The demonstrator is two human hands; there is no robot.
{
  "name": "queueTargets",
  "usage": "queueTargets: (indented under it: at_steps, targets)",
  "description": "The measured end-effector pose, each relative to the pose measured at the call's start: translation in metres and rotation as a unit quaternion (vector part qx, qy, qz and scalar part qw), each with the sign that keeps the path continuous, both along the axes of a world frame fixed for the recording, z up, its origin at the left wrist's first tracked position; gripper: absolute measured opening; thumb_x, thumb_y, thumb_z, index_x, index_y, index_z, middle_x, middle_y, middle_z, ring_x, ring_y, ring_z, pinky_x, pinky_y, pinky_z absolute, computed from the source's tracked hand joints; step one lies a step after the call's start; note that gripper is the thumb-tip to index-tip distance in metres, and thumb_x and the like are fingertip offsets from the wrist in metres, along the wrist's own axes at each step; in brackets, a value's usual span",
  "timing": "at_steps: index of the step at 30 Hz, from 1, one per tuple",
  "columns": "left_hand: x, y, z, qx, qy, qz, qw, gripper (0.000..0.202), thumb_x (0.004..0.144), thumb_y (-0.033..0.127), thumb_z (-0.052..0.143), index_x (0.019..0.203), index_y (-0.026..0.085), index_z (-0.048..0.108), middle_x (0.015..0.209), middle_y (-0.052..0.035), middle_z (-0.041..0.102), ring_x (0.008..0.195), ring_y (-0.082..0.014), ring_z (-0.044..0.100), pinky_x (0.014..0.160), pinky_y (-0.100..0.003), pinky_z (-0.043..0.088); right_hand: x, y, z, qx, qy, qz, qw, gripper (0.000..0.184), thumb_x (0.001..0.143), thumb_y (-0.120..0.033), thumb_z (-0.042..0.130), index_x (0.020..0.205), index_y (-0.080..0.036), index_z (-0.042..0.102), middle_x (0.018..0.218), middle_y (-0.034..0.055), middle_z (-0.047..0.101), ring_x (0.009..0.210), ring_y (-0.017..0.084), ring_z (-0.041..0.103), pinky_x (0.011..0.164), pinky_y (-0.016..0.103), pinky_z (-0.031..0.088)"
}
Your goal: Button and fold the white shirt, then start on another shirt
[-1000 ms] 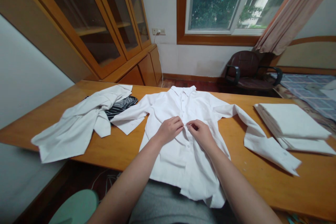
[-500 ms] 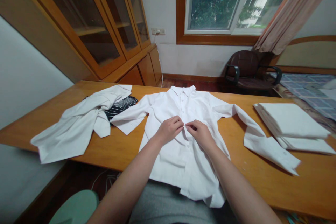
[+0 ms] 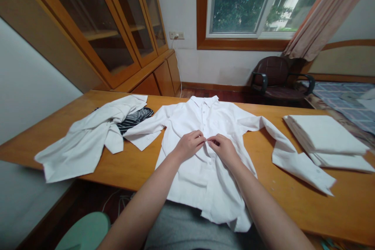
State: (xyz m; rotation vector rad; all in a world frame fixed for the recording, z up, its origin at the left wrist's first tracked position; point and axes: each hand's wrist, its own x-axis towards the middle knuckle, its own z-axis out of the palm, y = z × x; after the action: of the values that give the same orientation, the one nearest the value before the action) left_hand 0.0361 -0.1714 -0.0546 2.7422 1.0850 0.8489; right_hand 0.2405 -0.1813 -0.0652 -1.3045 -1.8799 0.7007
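A white button-up shirt (image 3: 205, 172) lies front up on the wooden table (image 3: 131, 164), collar away from me, sleeves spread to both sides, its hem hanging over the near edge. My left hand (image 3: 189, 145) and my right hand (image 3: 224, 148) meet at the shirt's button placket near mid-chest. Both pinch the fabric there, fingertips almost touching each other.
A crumpled white shirt (image 3: 88, 138) over a dark striped garment (image 3: 134, 118) lies at the left. A stack of folded white shirts (image 3: 328, 140) sits at the right. A dark armchair (image 3: 278, 80) stands beyond the table, a green stool (image 3: 84, 232) at my lower left.
Both hands stay at the placket; the fingertips have closed slightly toward each other. Nothing else has moved.
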Motion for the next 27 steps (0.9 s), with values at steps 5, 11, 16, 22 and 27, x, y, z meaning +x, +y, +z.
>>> queueTargets:
  at_steps: [5,11,16,22,27]
  targets:
    - [-0.0003,0.0008,-0.0011,0.004,0.008,-0.005,1.0,0.011,0.097,0.02,0.053,0.095,0.02,0.065,0.094,-0.0036,0.06,0.088,-0.0162,0.06,0.076,-0.027,0.049,-0.0006,-0.001,0.0021,-0.001,-0.005,0.0,1.0,0.01,0.087,-0.018,0.065,0.088,-0.021,0.074,0.078,0.001,0.067,0.075,0.016,0.063,0.072,0.028,0.048]
    - [-0.0003,0.0012,-0.001,0.004,0.011,-0.005,1.0,0.011,0.097,0.02,0.054,0.093,0.02,0.065,0.094,-0.0036,0.06,0.088,-0.016,0.06,0.076,-0.027,0.049,-0.0009,0.0003,-0.0002,0.0,-0.003,0.002,1.0,0.01,0.086,-0.019,0.065,0.088,-0.022,0.074,0.078,0.0011,0.067,0.074,0.016,0.063,0.071,0.028,0.048]
    - [0.0,0.0013,0.0001,0.004,0.008,-0.006,1.0,0.012,0.097,0.02,0.054,0.092,0.02,0.065,0.093,-0.0036,0.06,0.086,-0.0157,0.06,0.075,-0.027,0.049,-0.0008,0.0004,-0.0009,0.002,0.002,0.001,1.0,0.011,0.086,-0.02,0.064,0.091,-0.022,0.074,0.08,0.0014,0.068,0.073,0.016,0.062,0.071,0.028,0.048]
    - [0.0007,0.0007,0.0007,0.009,0.005,-0.008,1.0,0.01,0.096,0.019,0.055,0.095,0.02,0.065,0.093,-0.0032,0.061,0.086,-0.0155,0.06,0.075,-0.026,0.048,-0.0001,0.0002,-0.0012,0.003,0.001,0.005,1.0,0.013,0.087,-0.021,0.063,0.092,-0.023,0.075,0.078,0.001,0.067,0.074,0.016,0.062,0.072,0.028,0.048]
    - [0.0005,0.0006,-0.0002,0.008,0.01,0.0,1.0,0.011,0.096,0.02,0.054,0.094,0.02,0.066,0.093,-0.0031,0.061,0.086,-0.0153,0.06,0.074,-0.026,0.048,-0.0002,-0.0002,0.0012,0.005,-0.003,0.008,1.0,0.012,0.086,-0.02,0.064,0.092,-0.022,0.075,0.078,0.0011,0.067,0.074,0.016,0.062,0.072,0.028,0.049]
